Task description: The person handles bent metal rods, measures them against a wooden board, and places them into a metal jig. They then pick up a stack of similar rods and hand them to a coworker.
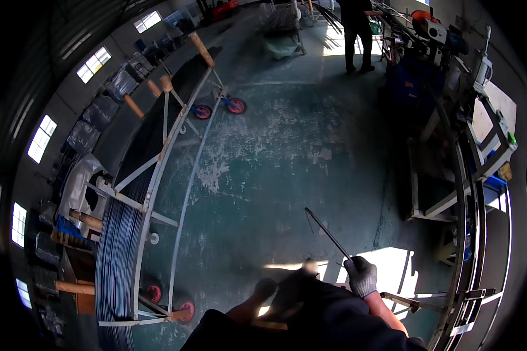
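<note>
We see a worn green floor (275, 158) bearing a wheeled rack (158, 169) loaded with long dark rods (120, 234).

R gloved hand (361, 276) fisted; L grip likely hidden.

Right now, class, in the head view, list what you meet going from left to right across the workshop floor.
Windows in the wall → wheeled cart loaded with long dark rods → bare green floor → thin rod held in the gloved right hand → metal work frame with machinery.
</note>
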### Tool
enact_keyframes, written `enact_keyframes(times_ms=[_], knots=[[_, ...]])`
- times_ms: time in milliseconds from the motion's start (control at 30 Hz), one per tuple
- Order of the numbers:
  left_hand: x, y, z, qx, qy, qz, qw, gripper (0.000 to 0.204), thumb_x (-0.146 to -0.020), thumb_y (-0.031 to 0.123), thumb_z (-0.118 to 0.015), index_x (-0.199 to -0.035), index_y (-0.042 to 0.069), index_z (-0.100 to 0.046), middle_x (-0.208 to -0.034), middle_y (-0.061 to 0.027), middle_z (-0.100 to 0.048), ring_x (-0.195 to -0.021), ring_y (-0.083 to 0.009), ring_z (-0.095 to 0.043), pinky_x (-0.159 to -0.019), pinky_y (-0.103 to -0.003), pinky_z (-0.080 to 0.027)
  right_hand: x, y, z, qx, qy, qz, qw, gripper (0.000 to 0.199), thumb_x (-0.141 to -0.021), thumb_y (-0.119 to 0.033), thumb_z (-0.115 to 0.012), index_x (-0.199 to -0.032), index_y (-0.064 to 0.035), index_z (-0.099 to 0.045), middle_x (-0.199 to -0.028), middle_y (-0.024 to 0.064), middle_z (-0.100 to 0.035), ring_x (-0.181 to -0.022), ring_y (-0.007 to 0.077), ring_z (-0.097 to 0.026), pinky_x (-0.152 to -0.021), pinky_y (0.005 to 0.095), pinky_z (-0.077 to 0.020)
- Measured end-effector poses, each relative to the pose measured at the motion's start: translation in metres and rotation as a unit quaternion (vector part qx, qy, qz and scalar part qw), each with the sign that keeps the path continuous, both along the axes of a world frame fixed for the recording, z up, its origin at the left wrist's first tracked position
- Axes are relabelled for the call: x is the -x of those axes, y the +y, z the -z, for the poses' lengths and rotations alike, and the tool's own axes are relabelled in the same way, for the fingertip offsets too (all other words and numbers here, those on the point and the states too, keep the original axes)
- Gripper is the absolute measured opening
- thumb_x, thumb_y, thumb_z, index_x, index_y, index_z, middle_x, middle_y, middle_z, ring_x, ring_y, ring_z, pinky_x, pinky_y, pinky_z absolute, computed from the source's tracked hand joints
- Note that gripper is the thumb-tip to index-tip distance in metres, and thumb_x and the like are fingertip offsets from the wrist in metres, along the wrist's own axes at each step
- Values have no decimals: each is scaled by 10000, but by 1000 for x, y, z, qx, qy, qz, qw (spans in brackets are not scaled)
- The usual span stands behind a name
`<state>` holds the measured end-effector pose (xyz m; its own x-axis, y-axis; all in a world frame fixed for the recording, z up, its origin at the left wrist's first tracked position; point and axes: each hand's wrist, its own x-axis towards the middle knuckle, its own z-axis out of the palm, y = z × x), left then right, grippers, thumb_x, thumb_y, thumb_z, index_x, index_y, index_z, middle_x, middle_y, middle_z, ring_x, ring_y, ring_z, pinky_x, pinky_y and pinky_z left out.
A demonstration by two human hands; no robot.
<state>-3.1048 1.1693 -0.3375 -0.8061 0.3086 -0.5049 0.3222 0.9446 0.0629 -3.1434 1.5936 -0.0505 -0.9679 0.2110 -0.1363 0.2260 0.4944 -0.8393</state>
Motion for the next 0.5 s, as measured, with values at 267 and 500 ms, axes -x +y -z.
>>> enact_keyframes(times_ms=[267, 500], knots=[[271, 79, -88, -357, -45, -467, 808, 275, -950, 275, -697, -1054, 42, -800, -922, -137, -802, -839, -255, -766, -770, -405, -588, 175, 51, 11, 62, 9, 37, 997, 298, -976, -288, -779, -1071, -7, -766, -939, 234, -767, -912, 415, -763, -813, 441, -587], [317, 129, -51, 23, 8, -106, 994, 185, -948, 183, -682, -1023, 82, -818, -951, -143, -803, -888, -370, -781, -825, -466, -616, 356, 132, -9, 77, -26, -79, 994, 335, -1013, -341, -742, -1088, -16, -778, -914, 233, -749, -860, 384, -742, -800, 438, -567]])
